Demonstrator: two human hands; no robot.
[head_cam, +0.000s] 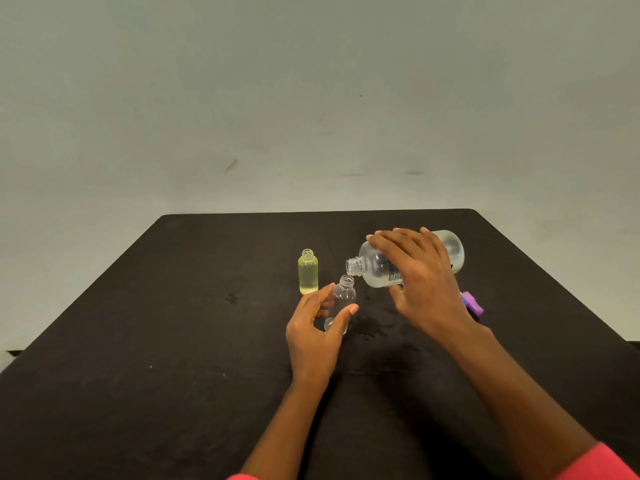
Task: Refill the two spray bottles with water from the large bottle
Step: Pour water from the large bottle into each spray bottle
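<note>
Black table (173, 341) underfoot of it all. Large bottle (374, 268) tipped almost flat above it, mouth right over the clear spray bottle (343, 299), right hand (422, 282) wrapped over the top, fingers spread. Left hand (317, 336) pinching the clear one, thumb against fingers. Yellow spray bottle (308, 271) upright just left of the clear one, uncapped. Purple cap (471, 302) beyond the right wrist.

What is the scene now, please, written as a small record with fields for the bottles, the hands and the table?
large bottle: clear large bottle, uncapped, tipped with its mouth just above the clear bottle's neck
right hand: right hand grips the large bottle from above
clear spray bottle: clear spray bottle, uncapped, tilted towards the large bottle
left hand: left hand holds the clear spray bottle
yellow spray bottle: yellow spray bottle, upright, uncapped, free
purple cap: purple cap, behind the right wrist
table: black table, wet patches near the bottles
</note>
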